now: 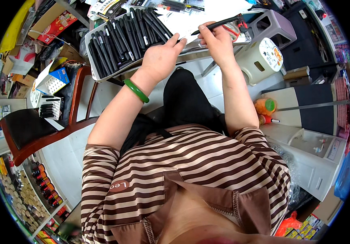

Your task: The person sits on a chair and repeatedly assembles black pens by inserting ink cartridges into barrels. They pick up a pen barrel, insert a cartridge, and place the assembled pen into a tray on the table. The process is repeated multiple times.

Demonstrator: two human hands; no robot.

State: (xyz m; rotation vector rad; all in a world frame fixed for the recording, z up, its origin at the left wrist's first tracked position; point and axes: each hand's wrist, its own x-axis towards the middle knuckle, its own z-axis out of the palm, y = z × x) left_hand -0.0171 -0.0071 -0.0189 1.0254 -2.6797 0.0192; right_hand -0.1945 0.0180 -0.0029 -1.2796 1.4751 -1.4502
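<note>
My right hand [217, 42] pinches a black pen [223, 22] between thumb and fingers above the table. The pen slants up to the right, and its lower left end points toward my other hand. My left hand [163, 59] is closed at the fingertips near that end, beside white paper [183, 21]; a small dark bit shows there, too small to name. A green bangle [136, 90] circles my left wrist. Left of this hand stands a white tray [88, 48] packed with several similar black pens [114, 40].
Red-handled scissors [232, 33] lie right of my right hand. A cream stool [254, 61] and a mauve stool [275, 28] stand at the right. On the left, a wooden-armed chair [20, 128] bears a white perforated basket [56, 113] with black pens. Packed shelves [46, 217] line the lower left.
</note>
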